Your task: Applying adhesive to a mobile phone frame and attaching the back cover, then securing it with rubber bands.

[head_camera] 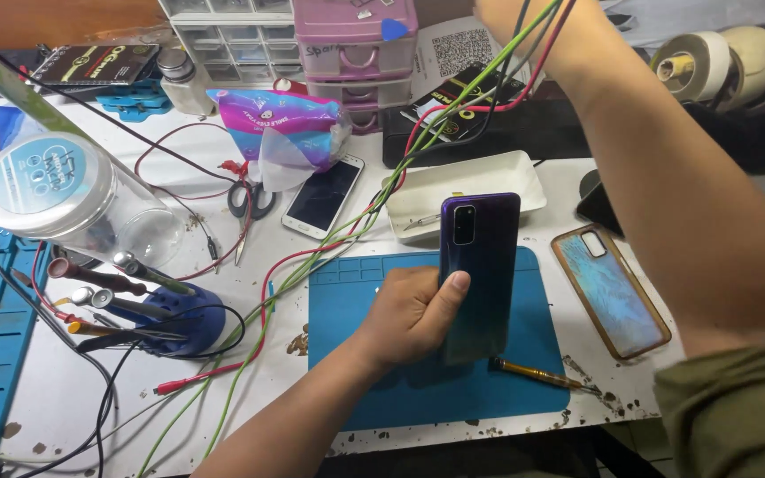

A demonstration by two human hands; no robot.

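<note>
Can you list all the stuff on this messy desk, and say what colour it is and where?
phone: 1, purple-blue, back up, held over the mat
mat: 1, blue, front middle
screwdriver: 1, yellow handle, on the mat's right edge
phone case: 1, bluish with orange rim, right of the mat
white phone: 1, screen up, behind the mat
tray: 1, white, behind the held phone
scissors: 1, dark handles, left of the white phone
jar: 1, clear, pale blue lid, far left
tool holder: 1, blue, front left
drawers: 1 stack, pink, back
left hand: grips the purple-blue phone
right hand: out of view, arm raised
</note>
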